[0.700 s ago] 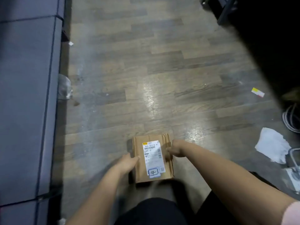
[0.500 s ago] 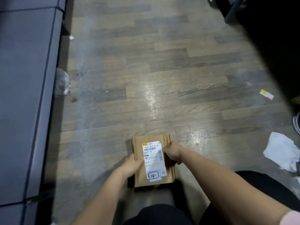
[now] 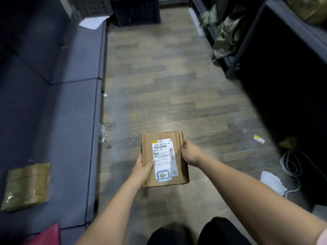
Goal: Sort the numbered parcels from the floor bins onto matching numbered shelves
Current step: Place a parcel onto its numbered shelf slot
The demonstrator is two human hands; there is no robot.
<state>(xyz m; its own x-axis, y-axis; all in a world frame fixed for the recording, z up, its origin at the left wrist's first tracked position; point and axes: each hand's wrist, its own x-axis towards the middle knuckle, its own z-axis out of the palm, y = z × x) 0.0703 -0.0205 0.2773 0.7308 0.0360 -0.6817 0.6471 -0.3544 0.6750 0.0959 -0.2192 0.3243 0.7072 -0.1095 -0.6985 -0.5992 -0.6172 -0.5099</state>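
A brown cardboard parcel (image 3: 177,135) with a white shipping label and a handwritten "14" tag is held flat above the wooden floor. My left hand (image 3: 143,167) grips its left edge, thumb lying on the label. My right hand (image 3: 192,153) grips its right edge with fingers curled under. A dark shelf unit (image 3: 247,41) stands at the right, its lower level holding camouflage fabric. No shelf numbers are readable.
A blue-grey padded bench (image 3: 70,121) runs along the left, with a tan wrapped parcel (image 3: 26,186) on it. Dark crates (image 3: 136,11) stand at the far end of the aisle. Cables (image 3: 290,163), white paper (image 3: 272,183) and a yellow slip (image 3: 259,139) lie on the floor at right.
My view has tilted up, so the far crates, shelf unit and bench top now show. Both hands keep holding the parcel; my left thumb now lies on the label.
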